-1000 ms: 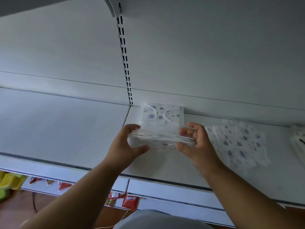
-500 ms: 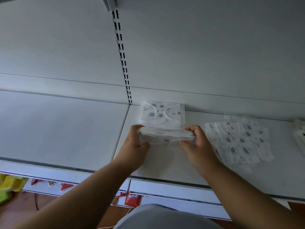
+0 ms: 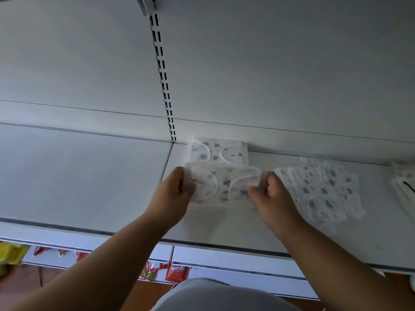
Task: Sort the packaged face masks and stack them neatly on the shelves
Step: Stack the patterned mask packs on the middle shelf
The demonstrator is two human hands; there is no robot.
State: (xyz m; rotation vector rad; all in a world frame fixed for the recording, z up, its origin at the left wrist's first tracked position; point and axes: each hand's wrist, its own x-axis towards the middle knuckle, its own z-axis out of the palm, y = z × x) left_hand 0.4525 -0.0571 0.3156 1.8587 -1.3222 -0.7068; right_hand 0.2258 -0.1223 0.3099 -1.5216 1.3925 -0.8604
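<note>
Spanning the whole view behind and beneath both hands, a pale grey metal shelf runs left to right, with a flat back panel rising beyond the fingertips and a slotted upright strip climbing from a point just beyond the left hand. Left of that hand the shelf surface is bare. Between the two hands sits a bundle of clear-wrapped white face masks printed with blue spots, its white ear loops showing through the wrapping. The left hand is clamped on the bundle's left end, thumb on top and fingers curled under; the right hand is clamped on the right end the same way. The bundle is held flat, low over the shelf; whether its underside touches the surface cannot be told.

Just beyond the hands, against the back panel, a second squared stack of the same blue-spotted masks lies flat, its near edge partly covered by the held bundle. Right of the right hand, close beside it, a loose fanned spread of the same packets lies askew. Farther right, at the edge of view, a small white packet with a black mark shows partly.
</note>
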